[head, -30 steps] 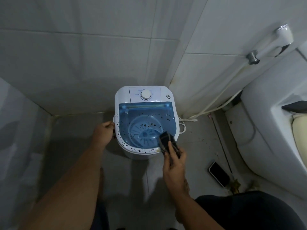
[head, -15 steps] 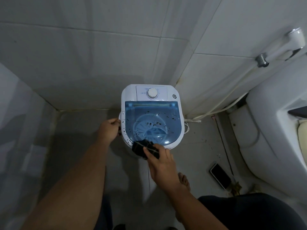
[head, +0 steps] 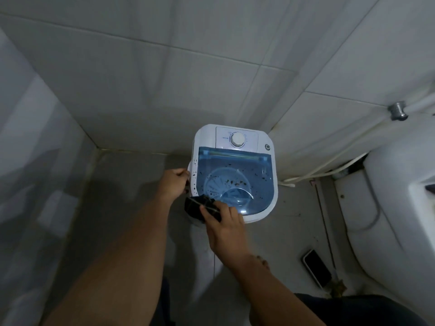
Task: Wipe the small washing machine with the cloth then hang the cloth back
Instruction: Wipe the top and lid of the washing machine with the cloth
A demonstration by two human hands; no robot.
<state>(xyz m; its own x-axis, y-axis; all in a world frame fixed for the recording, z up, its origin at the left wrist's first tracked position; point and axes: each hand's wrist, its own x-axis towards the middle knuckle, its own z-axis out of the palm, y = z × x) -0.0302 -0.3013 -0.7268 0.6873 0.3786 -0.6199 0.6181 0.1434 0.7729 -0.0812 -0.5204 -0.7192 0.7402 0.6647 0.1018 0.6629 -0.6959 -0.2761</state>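
Observation:
The small white washing machine (head: 266,215) stands on the floor in the tiled corner. Its clear blue lid (head: 235,175) is flecked with dark specks, and a white dial (head: 237,139) sits at the back. My left hand (head: 175,183) grips the machine's left side. My right hand (head: 224,225) presses a dark cloth (head: 196,207) on the near-left corner of the rim. Part of the cloth is hidden under my fingers.
A phone (head: 316,268) lies on the floor to the right. A white toilet (head: 395,208) fills the right side, with a hose (head: 329,169) running along the wall behind the machine. My bare foot (head: 262,261) is just below my right wrist.
My right hand has slid the cloth leftward along the front rim, from the near-right corner to the near-left corner. My left hand has kept its hold on the machine's side.

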